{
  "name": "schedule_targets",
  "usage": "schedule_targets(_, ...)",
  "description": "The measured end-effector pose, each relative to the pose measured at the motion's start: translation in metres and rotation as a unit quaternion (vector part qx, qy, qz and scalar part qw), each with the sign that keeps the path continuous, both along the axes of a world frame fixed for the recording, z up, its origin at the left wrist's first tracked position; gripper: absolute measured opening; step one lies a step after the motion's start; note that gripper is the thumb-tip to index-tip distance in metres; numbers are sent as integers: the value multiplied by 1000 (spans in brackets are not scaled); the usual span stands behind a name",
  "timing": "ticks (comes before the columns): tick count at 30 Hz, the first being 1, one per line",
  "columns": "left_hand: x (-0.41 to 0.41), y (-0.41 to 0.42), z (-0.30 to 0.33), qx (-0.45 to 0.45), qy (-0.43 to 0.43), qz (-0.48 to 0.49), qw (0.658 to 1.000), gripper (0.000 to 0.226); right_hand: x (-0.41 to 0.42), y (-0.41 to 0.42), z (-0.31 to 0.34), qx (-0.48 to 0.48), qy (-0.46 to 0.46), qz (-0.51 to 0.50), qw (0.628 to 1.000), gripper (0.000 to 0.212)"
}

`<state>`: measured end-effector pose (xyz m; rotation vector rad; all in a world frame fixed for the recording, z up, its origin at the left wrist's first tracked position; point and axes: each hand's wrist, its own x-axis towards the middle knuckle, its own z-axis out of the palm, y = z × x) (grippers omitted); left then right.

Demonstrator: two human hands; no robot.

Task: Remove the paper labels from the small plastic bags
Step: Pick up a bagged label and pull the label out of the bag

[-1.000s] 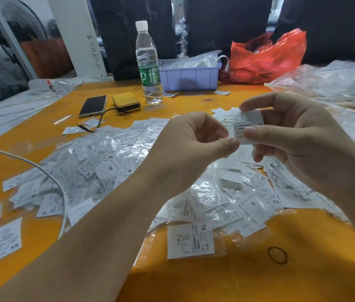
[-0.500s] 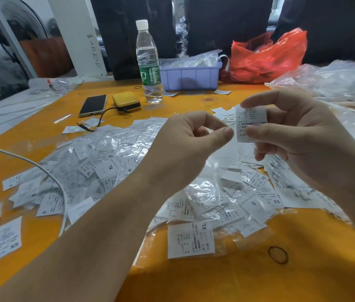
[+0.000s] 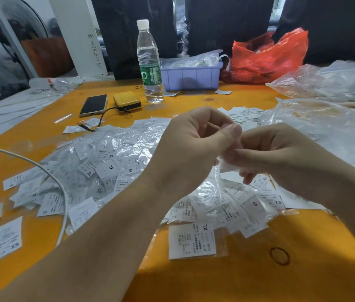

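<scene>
A white cable [image 3: 48,171] curves across the orange counter [image 3: 303,269] at the left, beside a heap of small labelled plastic bags [image 3: 111,162]; behind them lie a phone [image 3: 93,105], a yellow power bank [image 3: 127,101] and a water bottle [image 3: 149,62]; at centre the left hand [image 3: 194,149] and right hand [image 3: 281,153] meet above the heap, fingers closed together on one small bag with a white paper label [image 3: 226,165], mostly hidden; a red plastic bag [image 3: 268,55] sits far right.
</scene>
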<state>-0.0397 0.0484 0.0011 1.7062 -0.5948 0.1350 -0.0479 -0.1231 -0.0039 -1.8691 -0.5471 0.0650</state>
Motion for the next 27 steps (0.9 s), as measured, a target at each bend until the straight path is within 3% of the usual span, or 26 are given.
schedule_targets(10, 1, 7, 6, 20, 22, 71, 997, 12, 3, -9, 7, 108, 0, -78, 991, 8)
schedule_targets(12, 3, 9, 7, 41, 34, 78, 996, 7, 4, -10, 8, 120, -3, -84, 989, 11)
schedule_targets(17, 3, 8, 8, 68, 74, 47, 994, 30, 2, -8, 6, 63, 4, -26, 998, 23)
schedule_targets(22, -1, 7, 7, 106, 24, -6, 994, 4, 0, -3, 4, 33, 0, -14, 999, 45)
schedule_targets(27, 1, 10, 9, 100, 38, 11, 994, 4, 0, -7, 8, 41, 7, -23, 999, 24)
